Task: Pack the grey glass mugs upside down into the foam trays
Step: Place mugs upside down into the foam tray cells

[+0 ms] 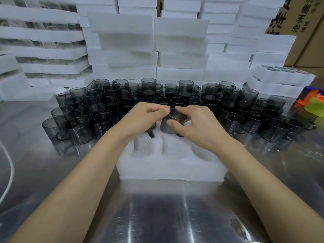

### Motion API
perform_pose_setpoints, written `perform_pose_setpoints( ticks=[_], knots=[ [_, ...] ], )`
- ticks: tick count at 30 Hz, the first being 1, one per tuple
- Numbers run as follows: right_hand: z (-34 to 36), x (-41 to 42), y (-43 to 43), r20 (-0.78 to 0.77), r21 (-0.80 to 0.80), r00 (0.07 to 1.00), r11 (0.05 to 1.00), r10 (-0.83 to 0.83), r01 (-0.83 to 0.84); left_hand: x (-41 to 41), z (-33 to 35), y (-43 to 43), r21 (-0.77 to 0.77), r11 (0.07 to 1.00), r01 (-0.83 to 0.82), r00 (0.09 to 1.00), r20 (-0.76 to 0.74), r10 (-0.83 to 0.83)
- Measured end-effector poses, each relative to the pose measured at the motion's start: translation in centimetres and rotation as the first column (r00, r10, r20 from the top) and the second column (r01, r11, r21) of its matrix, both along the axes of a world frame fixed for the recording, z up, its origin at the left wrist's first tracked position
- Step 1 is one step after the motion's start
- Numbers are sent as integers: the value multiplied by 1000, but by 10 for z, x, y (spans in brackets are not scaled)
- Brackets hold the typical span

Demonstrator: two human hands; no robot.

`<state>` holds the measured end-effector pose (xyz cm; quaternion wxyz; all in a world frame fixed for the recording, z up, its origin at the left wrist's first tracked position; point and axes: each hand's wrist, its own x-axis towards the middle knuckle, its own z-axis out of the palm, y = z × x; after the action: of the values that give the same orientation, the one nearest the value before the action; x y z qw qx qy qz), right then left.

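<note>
Many foam trays [122, 41] behind steel table [157, 216]

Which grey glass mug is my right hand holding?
The grey glass mug in the white foam tray's far row, under the right hand; the others stand behind.

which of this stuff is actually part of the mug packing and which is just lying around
For the job: foam tray, mug gripped by right hand, loose mugs, spare tray stacks, filled tray.
Just lying about: cardboard boxes, white cable, bright-coloured item.
</note>
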<state>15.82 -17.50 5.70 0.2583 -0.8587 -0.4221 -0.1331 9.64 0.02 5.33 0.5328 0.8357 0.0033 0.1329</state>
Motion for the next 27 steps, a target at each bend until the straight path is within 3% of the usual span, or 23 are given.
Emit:
perform_pose_setpoints(
  ticks=[2,4,10,18,27],
  knots=[
    [-1,-2,5,117,-125,993,991,-31,45,-1,-2,0,65,998,-13,1000,-25,14],
    [-2,-1,6,108,-175,993,982,-48,66,-3,-3,0,79,997,8,999,-40,-5],
    [-3,13,-3,-208,-188,978,982,-26,-14,-1,-7,-1,285,958,-23,997,-63,43],
    [-5,22,-8,-425,-69,896,982,129,-174,0,-7,-1,350,937,-23,997,-55,46],
    [-6,46,-9,-419,18,859,948,295,-317,3,-12,-9,498,859,-122,991,17,131]
  ],
)
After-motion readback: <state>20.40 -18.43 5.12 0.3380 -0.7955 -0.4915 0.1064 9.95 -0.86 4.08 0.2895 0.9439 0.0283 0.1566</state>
